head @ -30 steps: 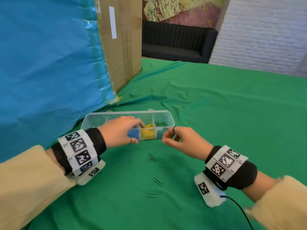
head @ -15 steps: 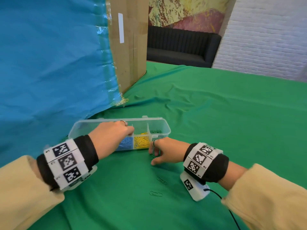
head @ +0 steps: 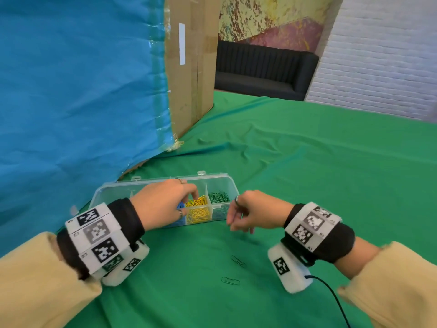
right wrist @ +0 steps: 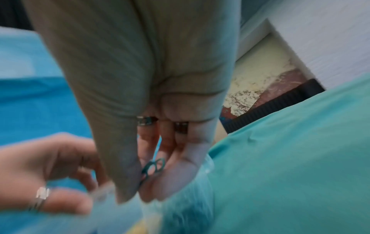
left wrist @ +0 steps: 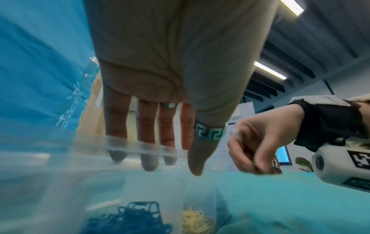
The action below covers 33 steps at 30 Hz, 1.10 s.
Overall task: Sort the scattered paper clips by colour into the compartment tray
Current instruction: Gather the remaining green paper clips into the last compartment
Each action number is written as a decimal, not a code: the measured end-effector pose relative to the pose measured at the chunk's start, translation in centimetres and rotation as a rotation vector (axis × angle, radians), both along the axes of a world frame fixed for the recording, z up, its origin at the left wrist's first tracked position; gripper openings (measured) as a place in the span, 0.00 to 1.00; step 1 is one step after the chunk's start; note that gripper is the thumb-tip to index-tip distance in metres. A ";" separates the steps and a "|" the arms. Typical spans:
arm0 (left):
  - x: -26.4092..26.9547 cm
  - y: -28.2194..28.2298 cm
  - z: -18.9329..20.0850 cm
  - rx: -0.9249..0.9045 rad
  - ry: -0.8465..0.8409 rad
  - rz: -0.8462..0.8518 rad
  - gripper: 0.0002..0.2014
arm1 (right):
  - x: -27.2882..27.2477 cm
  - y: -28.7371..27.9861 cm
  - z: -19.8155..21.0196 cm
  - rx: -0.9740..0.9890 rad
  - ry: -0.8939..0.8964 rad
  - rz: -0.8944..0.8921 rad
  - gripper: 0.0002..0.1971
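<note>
The left hand [head: 163, 204] rests over the clear compartment tray [head: 113, 188], fingers extended and relaxed above the blue and yellow sections, holding nothing. The right hand [head: 253, 213] is raised just beside the tray's right end, thumb and fingers pinching a green paper clip [right wrist: 154, 168]. The tray stands on the green cloth [head: 307, 174]; yellow clips [head: 198, 210] fill the middle compartment, green clips [head: 218, 197] the right one. Two loose clips [head: 238, 261] [head: 230, 281] lie on the cloth nearer the person.
</note>
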<state>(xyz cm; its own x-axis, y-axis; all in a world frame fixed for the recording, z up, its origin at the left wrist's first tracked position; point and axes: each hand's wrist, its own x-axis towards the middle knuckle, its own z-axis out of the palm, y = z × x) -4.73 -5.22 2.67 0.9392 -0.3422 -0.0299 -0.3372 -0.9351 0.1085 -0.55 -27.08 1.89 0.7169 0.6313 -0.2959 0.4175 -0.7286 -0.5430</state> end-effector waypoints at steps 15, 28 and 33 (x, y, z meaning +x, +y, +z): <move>0.2 -3.2 -0.9 -0.125 -0.108 0.095 0.17 | -3.8 -0.1 -0.3 -0.239 -0.136 0.217 0.21; -0.2 -3.1 -1.1 -0.148 -0.108 0.131 0.12 | -5.0 -0.2 -3.0 -0.124 -0.054 0.172 0.10; -0.3 -3.1 -1.2 -0.169 -0.103 0.132 0.12 | -4.5 -1.3 -3.3 -0.082 -0.012 0.101 0.10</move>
